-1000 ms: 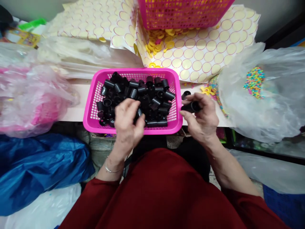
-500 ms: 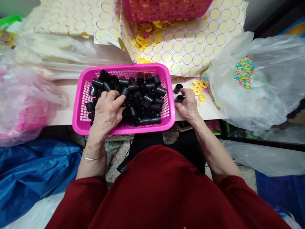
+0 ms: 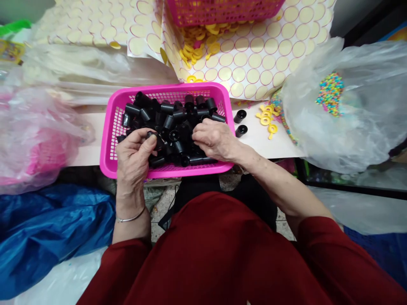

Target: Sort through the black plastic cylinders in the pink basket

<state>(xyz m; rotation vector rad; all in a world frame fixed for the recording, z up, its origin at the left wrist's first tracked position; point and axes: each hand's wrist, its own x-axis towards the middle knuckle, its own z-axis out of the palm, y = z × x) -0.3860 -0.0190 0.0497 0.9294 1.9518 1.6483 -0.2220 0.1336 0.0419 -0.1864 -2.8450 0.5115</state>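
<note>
1. A pink plastic basket (image 3: 112,127) heaped with short black plastic tubes (image 3: 178,120) sits at the table's near edge, directly under both of the person's hands.
2. The left hand (image 3: 135,159) rests over the basket's near left corner, its fingers curled round one black tube (image 3: 156,140) pinched between thumb and forefinger just above the heap.
3. The right hand (image 3: 214,139) reaches across from the right rim into the pile, fingers bent down among the tubes; whether it has actually gripped one cannot be told, as the fingertips are buried.
4. Just right of the right hand, outside the basket, two loose black tubes (image 3: 240,123) stand on the pale tabletop (image 3: 257,142), close together but apart from the rim.
5. Farther right of those lie a few yellow plastic rings (image 3: 266,120), and beyond them a clear plastic bag (image 3: 343,127) holding small multicoloured beads (image 3: 330,93).
6. Beyond the hands, sheets of round cream stickers (image 3: 254,63) spread across the table, with more yellow rings heaped on them beneath a second pink basket (image 3: 222,12).
7. To the left of the left hand sits a crumpled clear bag with pink contents (image 3: 34,140); below it, a blue plastic bag (image 3: 47,233).
8. A thin silver bangle (image 3: 130,219) circles the left wrist, above dark red sleeves (image 3: 222,262).
</note>
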